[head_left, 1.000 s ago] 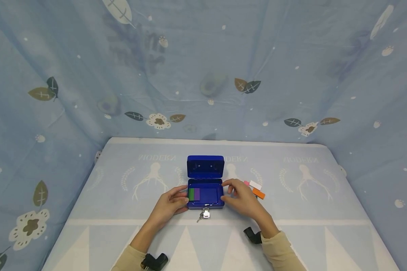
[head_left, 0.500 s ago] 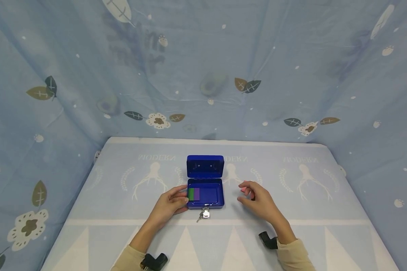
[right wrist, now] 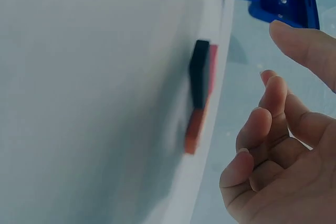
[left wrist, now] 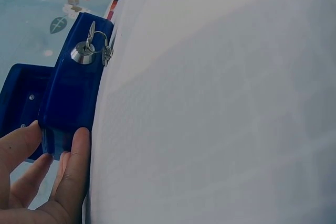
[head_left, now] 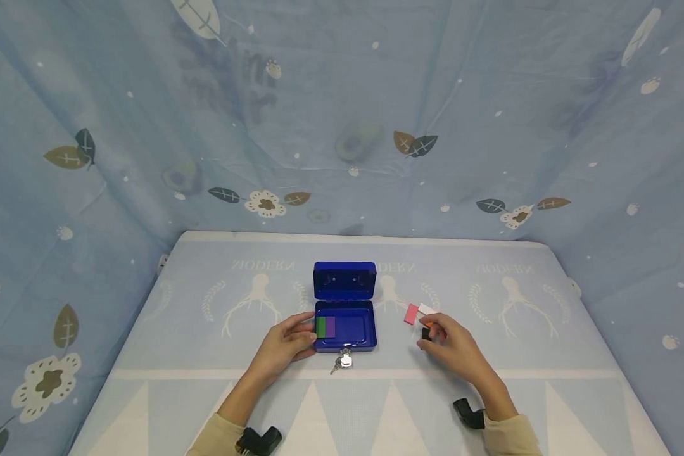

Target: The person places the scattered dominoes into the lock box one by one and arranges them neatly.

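A blue metal cash box [head_left: 346, 343] stands on the table with its lid [head_left: 344, 280] raised. Inside, a green block [head_left: 321, 327] and a purple block [head_left: 331, 327] lie side by side at the left. My left hand [head_left: 289, 340] rests its thumb and fingers against the box's left side. The left wrist view shows keys [left wrist: 91, 35] in the front lock [left wrist: 83, 53]. To the box's right, my right hand [head_left: 456, 349] reaches over a black block [head_left: 425, 333], thumb and forefinger apart. In the right wrist view that hand holds nothing.
Next to the black block lie a pink block [head_left: 411, 314], a white block [head_left: 426, 309] and an orange block [right wrist: 194, 132], partly hidden by the right hand. Patterned cloth [head_left: 342, 126] hangs behind the table [head_left: 205, 354].
My right hand has left the box's right side and moved right and nearer, to the black block. The pink and white blocks show more fully. My left hand and the box stayed put.
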### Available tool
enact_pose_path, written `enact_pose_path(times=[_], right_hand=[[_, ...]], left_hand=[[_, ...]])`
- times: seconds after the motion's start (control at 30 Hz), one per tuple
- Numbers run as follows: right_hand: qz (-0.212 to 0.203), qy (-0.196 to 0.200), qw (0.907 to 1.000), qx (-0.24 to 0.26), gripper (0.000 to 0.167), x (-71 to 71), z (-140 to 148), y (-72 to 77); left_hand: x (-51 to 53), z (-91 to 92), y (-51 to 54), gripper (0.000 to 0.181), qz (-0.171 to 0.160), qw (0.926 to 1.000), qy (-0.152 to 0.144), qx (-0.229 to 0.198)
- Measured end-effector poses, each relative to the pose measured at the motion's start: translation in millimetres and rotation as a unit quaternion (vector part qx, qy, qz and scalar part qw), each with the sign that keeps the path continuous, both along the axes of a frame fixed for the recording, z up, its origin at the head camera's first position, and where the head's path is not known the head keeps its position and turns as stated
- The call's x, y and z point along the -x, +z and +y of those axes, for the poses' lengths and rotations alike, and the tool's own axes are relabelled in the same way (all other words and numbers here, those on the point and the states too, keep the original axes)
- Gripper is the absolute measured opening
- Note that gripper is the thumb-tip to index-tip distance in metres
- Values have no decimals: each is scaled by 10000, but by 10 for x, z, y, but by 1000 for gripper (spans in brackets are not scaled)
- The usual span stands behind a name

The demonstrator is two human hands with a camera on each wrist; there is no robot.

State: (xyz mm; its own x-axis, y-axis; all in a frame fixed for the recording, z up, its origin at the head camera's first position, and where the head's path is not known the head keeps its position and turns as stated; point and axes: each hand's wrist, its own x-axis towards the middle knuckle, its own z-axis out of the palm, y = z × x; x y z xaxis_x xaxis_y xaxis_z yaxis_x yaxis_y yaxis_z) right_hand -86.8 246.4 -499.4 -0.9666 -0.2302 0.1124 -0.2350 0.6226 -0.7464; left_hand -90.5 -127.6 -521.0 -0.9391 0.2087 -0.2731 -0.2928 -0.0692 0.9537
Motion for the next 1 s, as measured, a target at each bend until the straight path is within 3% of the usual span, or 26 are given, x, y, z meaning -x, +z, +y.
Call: enact_pose_path(times=[0.6, 1.0], right_hand=[[-911, -43, 9956, -201, 46, 7, 229, -100], [-806, -19, 9960, -374, 44, 23, 227, -153]], left_hand=[[1, -3, -10, 55, 4, 10000, 27, -17], [-1, -2, -3, 55, 2, 10000, 43, -20]])
